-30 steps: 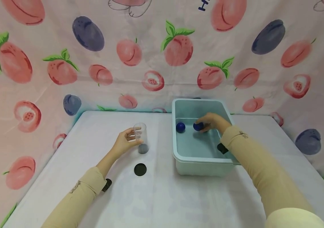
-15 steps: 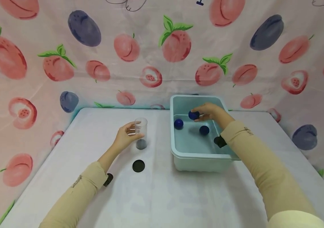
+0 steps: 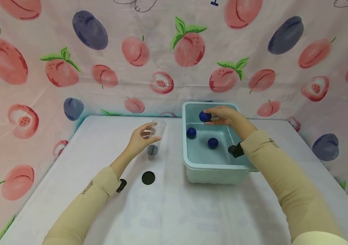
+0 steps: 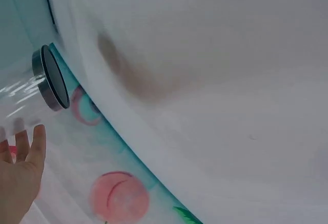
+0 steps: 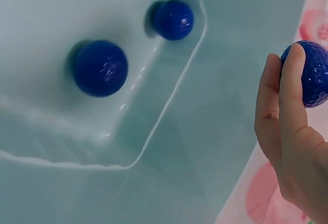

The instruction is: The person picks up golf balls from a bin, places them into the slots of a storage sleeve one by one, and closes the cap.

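- Container, a clear plastic cylinder with a dark base [image 3: 155, 144], leans at a slight tilt toward the bin, its top open. We cannot tell whether its lower edge touches the white counter [image 3: 174, 211].
- Left hand [image 3: 141, 139] grips this container around the side, with the thumb in front and the fingers behind. From the left wrist we see the round black face of its base.
- Right hand [image 3: 224, 115] pinches a shiny dimpled blue ball [image 3: 205, 116] between thumb and fingers. We find that ball raised above the floor of the bin, near the far wall; the right wrist view shows two fingers along its side.
- Below that hand, on our right, a pale blue-green rectangular plastic bin [image 3: 218, 166] stands on the counter. Two more blue balls lie apart on its floor: one near the left wall [image 3: 191, 133], another nearer the middle [image 3: 212, 143].
- Between our viewpoint and the container, a flat round black disc [image 3: 148, 177] lies on the counter.
- Beige sleeves [image 3: 284, 180] cover both forearms.
- Behind everything we see a pale pink curtain [image 3: 161, 51] printed with peaches, green leaves and dark blue plums.
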`<action>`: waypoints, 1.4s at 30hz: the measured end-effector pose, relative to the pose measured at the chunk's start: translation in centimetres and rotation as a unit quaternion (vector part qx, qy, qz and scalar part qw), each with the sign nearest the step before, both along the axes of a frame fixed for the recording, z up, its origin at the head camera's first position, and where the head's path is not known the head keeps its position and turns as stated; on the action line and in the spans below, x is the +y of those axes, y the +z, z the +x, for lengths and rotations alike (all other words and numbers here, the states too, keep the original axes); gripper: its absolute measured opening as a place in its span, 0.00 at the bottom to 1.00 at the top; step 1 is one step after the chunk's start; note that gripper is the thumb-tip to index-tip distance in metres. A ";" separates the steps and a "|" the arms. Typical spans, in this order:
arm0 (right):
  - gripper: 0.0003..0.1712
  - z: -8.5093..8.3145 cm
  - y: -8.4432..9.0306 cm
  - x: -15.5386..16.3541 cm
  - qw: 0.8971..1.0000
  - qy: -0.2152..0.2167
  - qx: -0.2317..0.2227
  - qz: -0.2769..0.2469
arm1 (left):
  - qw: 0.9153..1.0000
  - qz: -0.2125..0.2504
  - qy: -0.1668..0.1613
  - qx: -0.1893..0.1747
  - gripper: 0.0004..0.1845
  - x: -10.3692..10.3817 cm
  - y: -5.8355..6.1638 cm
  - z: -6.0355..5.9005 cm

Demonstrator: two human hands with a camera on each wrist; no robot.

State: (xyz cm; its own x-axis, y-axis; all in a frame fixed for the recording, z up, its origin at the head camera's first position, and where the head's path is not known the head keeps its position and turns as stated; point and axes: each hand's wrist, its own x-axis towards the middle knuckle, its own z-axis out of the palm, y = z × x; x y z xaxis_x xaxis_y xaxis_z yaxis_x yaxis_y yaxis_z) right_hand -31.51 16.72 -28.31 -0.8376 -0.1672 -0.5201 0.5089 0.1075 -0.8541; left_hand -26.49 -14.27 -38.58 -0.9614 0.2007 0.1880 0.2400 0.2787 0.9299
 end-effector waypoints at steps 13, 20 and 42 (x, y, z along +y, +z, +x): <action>0.39 0.4 1.4 -0.7 0.997 0.023 0.009 -0.078 | 0.998 -0.027 -0.012 0.051 0.32 2.2 2.5 -0.2; 0.34 1.3 1.9 -1.9 0.994 0.038 0.017 -0.098 | 0.999 -0.029 -0.012 0.036 0.32 3.1 3.4 -0.3; 0.29 2.4 2.3 -4.2 0.993 0.070 0.046 -0.083 | 0.997 -0.065 0.005 0.034 0.31 4.9 4.0 0.3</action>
